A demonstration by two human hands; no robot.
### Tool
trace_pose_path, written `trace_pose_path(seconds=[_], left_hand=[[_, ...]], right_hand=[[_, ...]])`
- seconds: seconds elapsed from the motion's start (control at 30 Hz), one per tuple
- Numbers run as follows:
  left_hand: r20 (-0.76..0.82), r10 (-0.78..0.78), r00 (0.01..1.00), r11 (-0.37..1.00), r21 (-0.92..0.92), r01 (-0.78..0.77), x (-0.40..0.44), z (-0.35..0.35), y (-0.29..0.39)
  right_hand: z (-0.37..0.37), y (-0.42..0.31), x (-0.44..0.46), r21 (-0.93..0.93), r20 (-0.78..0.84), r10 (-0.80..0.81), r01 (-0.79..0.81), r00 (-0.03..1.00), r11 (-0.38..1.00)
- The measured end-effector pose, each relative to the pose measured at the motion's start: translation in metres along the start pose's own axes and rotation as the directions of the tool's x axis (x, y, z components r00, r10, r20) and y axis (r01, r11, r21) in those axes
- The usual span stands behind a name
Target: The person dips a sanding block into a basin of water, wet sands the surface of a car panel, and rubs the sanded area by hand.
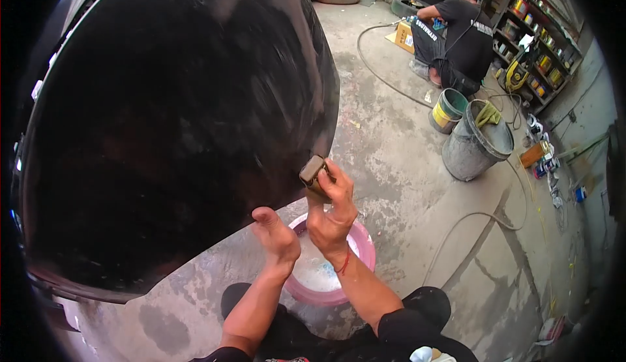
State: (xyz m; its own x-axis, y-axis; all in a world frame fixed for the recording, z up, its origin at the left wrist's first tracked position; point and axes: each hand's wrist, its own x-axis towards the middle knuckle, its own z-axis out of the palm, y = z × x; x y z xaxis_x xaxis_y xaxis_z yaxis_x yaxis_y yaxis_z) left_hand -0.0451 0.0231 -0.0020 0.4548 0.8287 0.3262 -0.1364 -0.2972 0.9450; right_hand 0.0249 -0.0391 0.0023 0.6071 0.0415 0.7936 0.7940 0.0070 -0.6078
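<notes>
A large black car body panel [176,120] with dull, scuffed patches and streaks fills the left half of the head view. My right hand [331,222] is closed around a sanding block [313,169], a small brown-grey block with what looks like sandpaper about it, at the panel's lower right edge. My left hand [279,239] is at the lower edge of the panel, thumb raised; its other fingers are hidden, so its grip cannot be told. Below both hands stands a pink basin [366,251] holding cloudy, whitish water.
Another person [463,36] crouches at the back right beside a cardboard box [404,36]. A grey bucket [466,156] with a yellowish cloth [487,113] and a green-lined bucket [445,115] stand nearby. A hose [450,241] crosses the concrete floor. Shelves [544,42] hold several cans.
</notes>
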Motion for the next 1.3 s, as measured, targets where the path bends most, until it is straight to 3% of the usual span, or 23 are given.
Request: trace_pose_path(seconds=[0.1,0.17,0.3,0.37,0.4,0.47,0.57,0.7,0.8,0.9,0.97,1.07,1.2,1.27,1.3], left_hand=[[0.035,-0.009,0.999,0.998,-0.069,0.012,-0.004,-0.001,-0.013],[0.028,-0.067,0.997,0.992,0.111,0.063,-0.007,-0.005,-0.031],[-0.005,0.065,0.998,0.998,-0.019,-0.065,0.001,0.0,-0.008],[0.06,-0.124,0.99,0.981,0.156,0.114,-0.009,-0.007,-0.035],[0.056,-0.134,0.989,0.979,0.162,0.124,-0.01,-0.007,-0.025],[0.029,0.019,0.999,0.998,0.066,-0.021,-0.002,-0.003,0.006],[0.037,0.028,0.999,0.997,-0.066,-0.026,0.001,-0.001,0.005],[0.095,0.016,0.995,1.0,0.01,-0.017,-0.002,-0.005,0.006],[0.014,0.042,0.999,0.998,0.046,-0.043,0.001,-0.004,0.004],[0.103,-0.011,0.995,0.998,0.056,0.005,-0.003,-0.006,-0.002],[0.041,0.059,0.997,0.998,0.004,-0.06,0.0,0.0,0.0],[-0.03,0.044,0.999,0.999,0.016,-0.043,0.002,0.001,-0.005],[0.028,0.018,0.999,1.0,0.012,-0.018,0.0,-0.001,-0.004],[0.057,0.042,0.997,0.999,0.014,-0.043,0.001,-0.001,-0.001],[0.062,0.046,0.997,0.999,0.014,-0.047,-0.001,-0.002,-0.001]], right_hand=[[0.002,0.007,0.029,-0.047,-0.043,-0.015,0.013,0.999,0.999],[0.001,-0.001,0.052,0.003,-0.026,-0.001,0.001,1.0,1.0],[0.003,0.004,-0.019,-0.004,-0.013,0.058,-0.058,0.998,0.998],[0.003,-0.003,0.015,-0.016,-0.05,0.059,-0.06,0.997,0.998],[0.004,-0.009,0.035,-0.021,-0.081,0.048,-0.05,0.996,0.999],[0.005,-0.012,0.037,0.049,-0.078,0.075,-0.071,0.994,0.996],[0.003,-0.002,-0.011,-0.027,-0.037,0.035,-0.036,0.999,0.999],[0.005,-0.014,0.044,0.027,-0.068,0.142,-0.14,0.988,0.99],[0.006,-0.012,-0.002,-0.054,-0.059,0.027,-0.03,0.998,0.998],[0.003,-0.004,0.018,-0.027,-0.046,0.067,-0.068,0.997,0.997],[0.004,-0.009,0.052,0.035,-0.049,0.11,-0.109,0.993,0.993],[0.005,0.005,0.002,0.017,-0.05,0.085,-0.084,0.995,0.996],[0.003,0.004,0.017,-0.017,-0.1,0.076,-0.078,0.992,0.997],[0.004,-0.002,0.047,0.067,-0.058,0.098,-0.094,0.993,0.993],[0.002,0.001,0.036,0.012,-0.043,0.073,-0.072,0.996,0.997]])
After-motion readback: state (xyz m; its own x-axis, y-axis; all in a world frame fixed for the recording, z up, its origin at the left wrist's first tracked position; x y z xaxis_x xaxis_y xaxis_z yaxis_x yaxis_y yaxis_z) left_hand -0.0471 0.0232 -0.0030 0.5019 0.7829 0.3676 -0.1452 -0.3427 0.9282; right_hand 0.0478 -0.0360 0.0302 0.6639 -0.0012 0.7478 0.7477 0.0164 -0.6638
